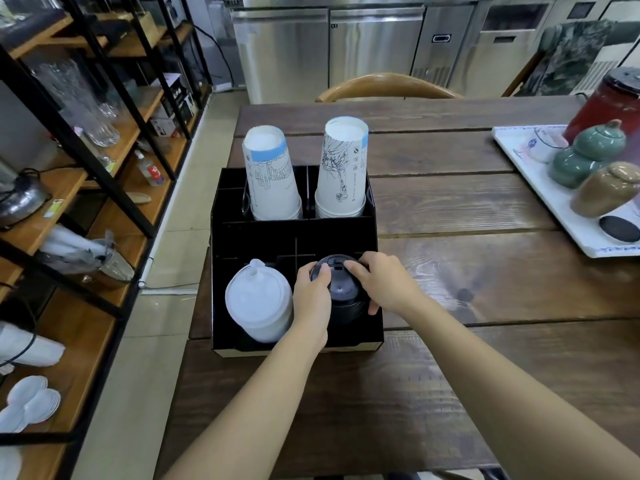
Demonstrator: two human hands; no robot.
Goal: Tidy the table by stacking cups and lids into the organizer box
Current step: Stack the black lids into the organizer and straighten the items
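A black organizer box stands at the left end of the wooden table. Two stacks of upside-down white paper cups fill its back compartments: the left stack with a blue band, the right stack with a line drawing. In the front left compartment sits a stack of white lids. A stack of black lids is in the front right compartment. My left hand grips its left side and my right hand grips its right side, fingers on the top lid.
A white tray at the right holds green and brown ceramic jars and a red canister. A wooden chair back stands at the far table edge. Shelving with glassware and utensils lines the left. The table edge runs close to the box's left side.
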